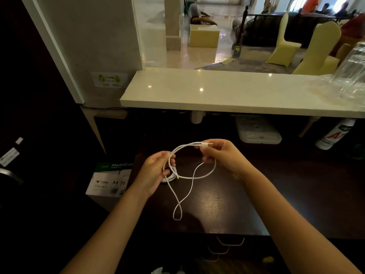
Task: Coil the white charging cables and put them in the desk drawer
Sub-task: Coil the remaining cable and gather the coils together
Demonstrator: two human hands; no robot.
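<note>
A white charging cable (189, 184) hangs between both hands above the dark wooden desk (276, 194). My right hand (221, 155) pinches the cable's plug end at the top. My left hand (156, 171) holds the cable lower down, and a loose loop drops from it toward the desk's front edge. A second white cable (167, 178) lies bunched on the desk just behind my left hand, partly hidden by it. Below the front edge, several drawer handles (230, 242) show; the drawers look shut.
A white stone counter (227, 91) overhangs the back of the desk. Under it sit a white flat device (258, 131) and a spray can (333, 135). A box of A4 paper (110, 180) stands left of the desk. Clear plastic wrap (347, 76) lies on the counter's right.
</note>
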